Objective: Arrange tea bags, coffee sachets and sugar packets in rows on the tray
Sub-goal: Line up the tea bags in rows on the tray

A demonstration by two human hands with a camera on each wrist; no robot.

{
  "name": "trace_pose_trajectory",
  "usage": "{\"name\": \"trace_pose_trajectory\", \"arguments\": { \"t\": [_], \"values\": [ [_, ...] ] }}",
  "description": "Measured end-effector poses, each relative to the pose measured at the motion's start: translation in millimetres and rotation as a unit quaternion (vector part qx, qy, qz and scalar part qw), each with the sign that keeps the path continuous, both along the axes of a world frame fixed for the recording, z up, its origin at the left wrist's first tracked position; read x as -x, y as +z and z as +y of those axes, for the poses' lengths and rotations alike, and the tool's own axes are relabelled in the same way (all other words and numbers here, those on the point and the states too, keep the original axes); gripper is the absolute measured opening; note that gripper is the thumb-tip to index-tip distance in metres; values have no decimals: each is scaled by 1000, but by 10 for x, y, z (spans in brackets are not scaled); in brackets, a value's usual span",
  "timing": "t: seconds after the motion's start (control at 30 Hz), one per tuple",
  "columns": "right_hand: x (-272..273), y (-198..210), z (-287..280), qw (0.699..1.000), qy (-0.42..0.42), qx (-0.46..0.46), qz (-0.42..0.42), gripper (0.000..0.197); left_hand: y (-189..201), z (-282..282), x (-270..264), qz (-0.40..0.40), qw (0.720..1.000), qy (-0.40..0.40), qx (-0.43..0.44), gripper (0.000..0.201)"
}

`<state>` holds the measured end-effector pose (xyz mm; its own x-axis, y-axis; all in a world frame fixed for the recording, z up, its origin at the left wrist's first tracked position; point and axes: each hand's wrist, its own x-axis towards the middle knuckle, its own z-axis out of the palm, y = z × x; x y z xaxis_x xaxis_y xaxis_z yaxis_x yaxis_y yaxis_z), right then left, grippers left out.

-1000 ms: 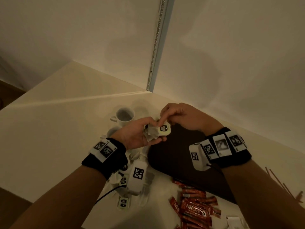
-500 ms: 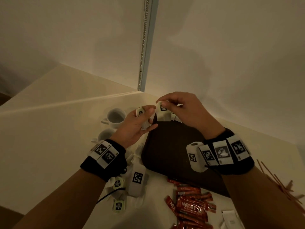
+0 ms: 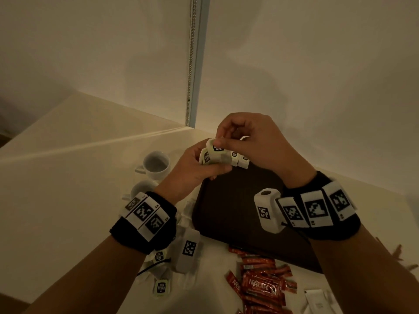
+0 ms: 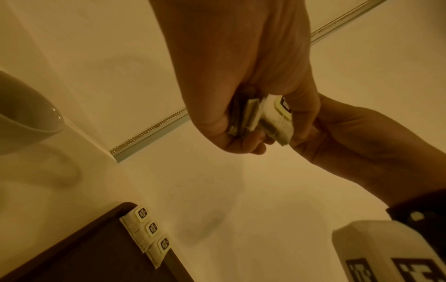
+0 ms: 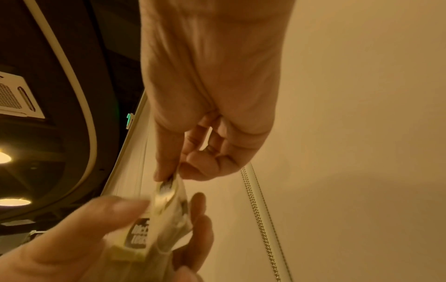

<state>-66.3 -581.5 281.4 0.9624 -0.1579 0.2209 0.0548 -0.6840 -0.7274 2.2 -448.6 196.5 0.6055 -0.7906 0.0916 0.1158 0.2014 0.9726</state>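
A dark brown tray (image 3: 238, 211) lies in the middle of the table, and three tea bags (image 4: 152, 229) form a row along its far edge (image 3: 240, 158). Above the tray's far left corner, my left hand (image 3: 204, 173) grips a small bunch of tea bags (image 3: 207, 157), seen edge-on as a stack (image 4: 243, 118) in the left wrist view. My right hand (image 3: 247, 141) pinches one tea bag (image 3: 218, 148) by its top, right beside the bunch (image 5: 169, 190). Red coffee sachets (image 3: 263, 286) lie heaped in front of the tray, with white sugar packets (image 3: 317, 300) to their right.
Two white cups (image 3: 156, 164) stand left of the tray, close to my left hand. Loose tea bags (image 3: 161, 288) lie on the table under my left wrist. Brown stir sticks (image 3: 403, 257) lie at the right. A wall with a blind chain (image 3: 192, 64) rises behind.
Both hands have moved away from me, from the tray's left side to its far left corner. The right hand still pinches a tea bag next to the left hand's bunch.
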Motion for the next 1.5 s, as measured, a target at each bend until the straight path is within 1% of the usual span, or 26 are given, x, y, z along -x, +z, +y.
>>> {"name": "trace_pose_trajectory", "arguments": {
  "t": [0.3,0.37,0.47,0.5,0.6,0.7,0.73,0.77,0.83,0.87,0.93,1.0,1.07,1.13,1.23,1.3,1.33,1.43,1.5],
  "values": [
    [-8,-190,-160,997,-26,-71,16,12,-94,-27,9,28,999,19,-24,16],
    [-13,-243,-188,997,-28,-62,20,12,-117,-42,18,37,999,17,-26,18],
    [-25,-279,-208,999,-17,-45,22,12,-142,-82,-8,40,998,44,-30,10],
    [-30,-282,-218,999,-16,-46,22,12,-159,-94,-28,32,998,45,-28,12],
    [-51,-292,-260,998,-19,-58,20,13,-159,-113,-58,20,999,16,-26,19],
    [-75,-325,-298,998,-17,-58,28,12,-198,-135,-79,21,998,9,-63,21],
    [-82,-342,-318,997,-21,-65,29,12,-229,-139,-92,37,996,10,-78,23],
    [-87,-357,-349,996,-28,-74,29,11,-263,-134,-108,75,993,14,-92,23],
    [-93,-428,-448,994,-60,-91,32,11,-332,-103,-158,197,975,31,-96,15],
    [-99,-493,-507,991,-79,-97,40,11,-364,-80,-191,250,964,41,-85,12],
    [-119,-699,-624,985,-112,-107,76,11,-403,-45,-260,307,947,63,-65,14],
    [-162,-978,-708,974,-125,-124,139,8,-407,-46,-321,321,941,86,-56,21],
    [-219,-1275,-760,958,-135,-131,214,7,-396,-52,-371,317,941,106,-51,23],
    [-292,-1538,-784,947,-146,-127,258,8,-387,-55,-411,308,943,114,-49,22],
    [-444,-1840,-828,946,-171,-104,255,13,-398,-51,-449,311,941,121,-54,19],
    [-565,-1980,-883,947,-198,-76,241,9,-416,-56,-469,320,935,137,-60,17],
    [-623,-2025,-911,947,-212,-73,229,4,-426,-55,-478,326,932,147,-61,17],
    [-760,-2109,-991,947,-242,-60,202,9,-460,-49,-495,337,924,173,-62,17],
    [-824,-2146,-1023,945,-254,-51,198,5,-475,-34,-509,347,919,179,-59,17]
  ]
}}
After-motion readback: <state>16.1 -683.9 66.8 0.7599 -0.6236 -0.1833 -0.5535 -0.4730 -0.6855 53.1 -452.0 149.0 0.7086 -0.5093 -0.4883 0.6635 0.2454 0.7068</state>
